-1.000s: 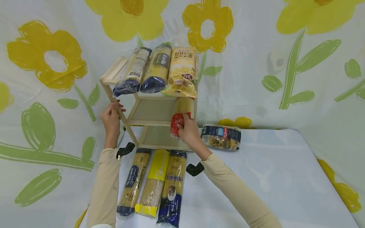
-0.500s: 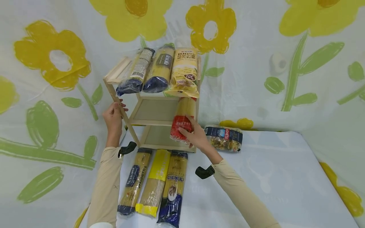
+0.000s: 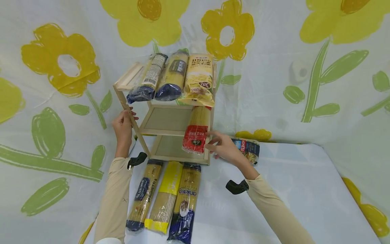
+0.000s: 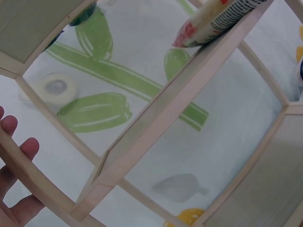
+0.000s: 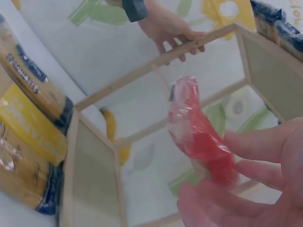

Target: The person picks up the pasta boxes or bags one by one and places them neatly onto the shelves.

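My left hand [image 3: 122, 127] gripping the rack [image 3: 166, 118], right hand [image 3: 225, 146] loosely spread by red pack [image 3: 196, 127], front label [image 3: 195, 135] in head view only

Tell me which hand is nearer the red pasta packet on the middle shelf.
Right. The right hand is beside the front end of the red packet, contact unclear; the left hand grips the rack's left front post, farther away.

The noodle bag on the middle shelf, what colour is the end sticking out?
The noodle bag is red at that end, seen best in the head view.
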`<state>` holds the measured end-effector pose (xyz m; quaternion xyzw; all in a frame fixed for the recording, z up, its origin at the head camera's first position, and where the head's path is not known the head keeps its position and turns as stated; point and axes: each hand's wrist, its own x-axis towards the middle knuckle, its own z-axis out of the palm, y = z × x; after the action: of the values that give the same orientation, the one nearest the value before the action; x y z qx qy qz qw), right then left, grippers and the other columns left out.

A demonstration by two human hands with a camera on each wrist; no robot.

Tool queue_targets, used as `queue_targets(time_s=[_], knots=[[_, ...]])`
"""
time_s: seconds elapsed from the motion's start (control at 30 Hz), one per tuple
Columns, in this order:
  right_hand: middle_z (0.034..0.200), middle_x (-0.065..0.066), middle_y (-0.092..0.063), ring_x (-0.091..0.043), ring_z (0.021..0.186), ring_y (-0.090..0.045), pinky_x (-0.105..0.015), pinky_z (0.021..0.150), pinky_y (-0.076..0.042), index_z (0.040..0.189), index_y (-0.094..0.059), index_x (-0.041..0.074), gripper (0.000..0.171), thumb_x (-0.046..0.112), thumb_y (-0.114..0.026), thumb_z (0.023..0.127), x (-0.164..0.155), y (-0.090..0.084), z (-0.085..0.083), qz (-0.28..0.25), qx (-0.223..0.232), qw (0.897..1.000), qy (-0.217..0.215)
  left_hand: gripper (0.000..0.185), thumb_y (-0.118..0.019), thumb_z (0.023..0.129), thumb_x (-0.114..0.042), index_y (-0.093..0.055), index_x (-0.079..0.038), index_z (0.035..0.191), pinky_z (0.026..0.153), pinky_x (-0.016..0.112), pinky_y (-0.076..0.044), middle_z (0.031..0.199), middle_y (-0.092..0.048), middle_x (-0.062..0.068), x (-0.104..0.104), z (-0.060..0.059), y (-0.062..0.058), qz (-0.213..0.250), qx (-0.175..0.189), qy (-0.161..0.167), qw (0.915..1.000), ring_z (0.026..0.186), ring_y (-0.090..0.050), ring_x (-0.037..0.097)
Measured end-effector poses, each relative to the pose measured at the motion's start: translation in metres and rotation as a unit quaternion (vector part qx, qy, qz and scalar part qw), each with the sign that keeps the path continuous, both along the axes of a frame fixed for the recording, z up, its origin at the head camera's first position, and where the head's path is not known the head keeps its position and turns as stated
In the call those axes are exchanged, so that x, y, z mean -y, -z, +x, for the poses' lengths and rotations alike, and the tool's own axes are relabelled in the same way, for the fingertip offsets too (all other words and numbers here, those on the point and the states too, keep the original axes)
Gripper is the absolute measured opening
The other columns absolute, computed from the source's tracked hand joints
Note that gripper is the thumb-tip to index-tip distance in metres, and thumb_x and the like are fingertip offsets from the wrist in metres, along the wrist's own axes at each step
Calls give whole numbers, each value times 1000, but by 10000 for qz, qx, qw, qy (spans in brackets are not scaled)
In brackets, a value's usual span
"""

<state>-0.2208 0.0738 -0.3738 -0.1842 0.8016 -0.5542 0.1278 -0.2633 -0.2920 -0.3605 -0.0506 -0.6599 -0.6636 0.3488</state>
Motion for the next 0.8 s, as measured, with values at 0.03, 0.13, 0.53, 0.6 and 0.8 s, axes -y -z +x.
queue_targets(time_s=[0.03, 0.13, 0.53, 0.6, 0.8], knots=[[108, -17, -60, -25, 78, -64, -42, 59, -55, 136, -49, 13, 47, 18, -64, 92, -3, -1, 1, 13, -90, 10000, -3, 35, -45, 100, -20, -70, 2, 86, 64, 22, -54, 97, -66, 2, -1, 0, 0, -17, 17, 2, 10000, 74, -65, 28], [106, -15, -61, -24, 78, -64, -41, 59, -55, 132, -53, 10, 43, 16, -64, 91, -13, -4, 4, 124, -356, 9993, -18, 37, -46, 100, -21, -67, 8, 90, 65, 22, -53, 95, -66, 1, -2, 1, -1, 59, 79, 18, 9999, 73, -65, 27], [114, -13, -58, -28, 100, -58, -41, 79, -50, 134, -51, 16, 55, 32, -71, 86, -59, -7, 8, 938, -1123, 9892, 23, 34, -44, 100, -18, -70, -1, 87, 63, 21, -53, 93, -66, 0, -2, 0, -3, -34, 17, -9, 10000, 72, -65, 24], [119, -12, -56, -29, 104, -57, -43, 82, -49, 136, -49, 17, 59, 33, -73, 84, -67, -3, 6, 984, -1148, 9885, 56, 34, -44, 100, -18, -70, -1, 87, 63, 21, -53, 92, -65, 0, -2, 0, -4, -63, 4, -50, 10000, 72, -65, 25], [139, -12, -43, -35, 122, -45, -55, 94, -42, 141, -42, 17, 71, 34, -76, 81, -90, 12, 0, 1093, -1161, 9871, 144, 34, -44, 100, -19, -70, -2, 86, 62, 21, -53, 90, -65, 0, -2, 1, -3, -40, 28, -32, 10000, 71, -64, 25]])
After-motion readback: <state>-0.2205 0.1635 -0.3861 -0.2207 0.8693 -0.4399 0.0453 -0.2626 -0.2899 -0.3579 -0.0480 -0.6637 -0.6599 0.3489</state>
